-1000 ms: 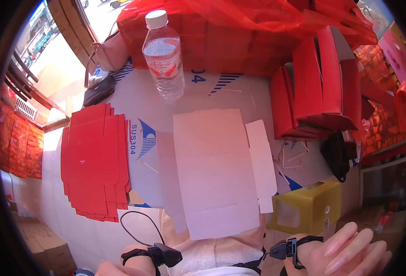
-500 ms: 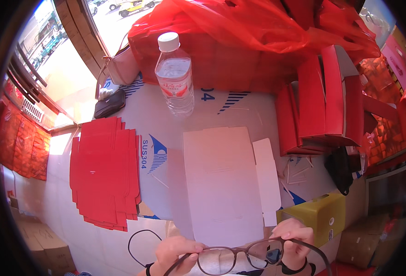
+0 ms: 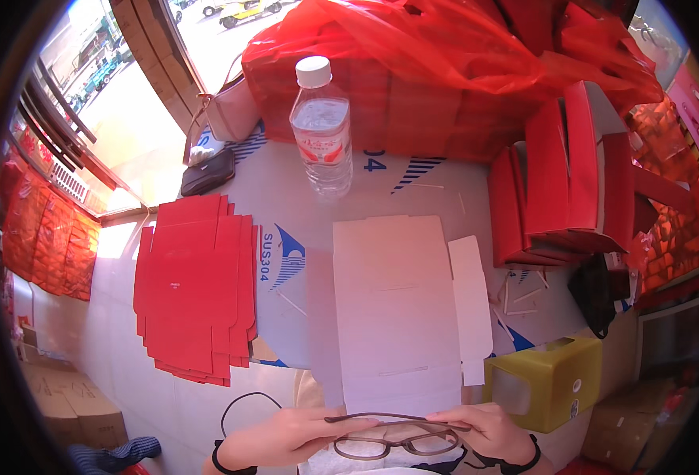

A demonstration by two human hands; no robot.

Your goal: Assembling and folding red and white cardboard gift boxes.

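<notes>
Both hands' grip (image 3: 302,435) (image 3: 488,431) on crosswise eyeglasses (image 3: 393,443)

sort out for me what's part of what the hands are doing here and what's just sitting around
In hand:
- left hand and right hand, both holding the brown-framed eyeglasses

Lying about:
- flat white cardboard blank, just beyond the hands
- stack of flat red cardboard blanks
- clear plastic water bottle with a white cap
- yellow box
- folded red boxes

Single head-worn fisheye view, looking steeply down and forward over the worktop (image 3: 444,198); hands close at the lower edge, far clutter bending toward the top rim.
</notes>
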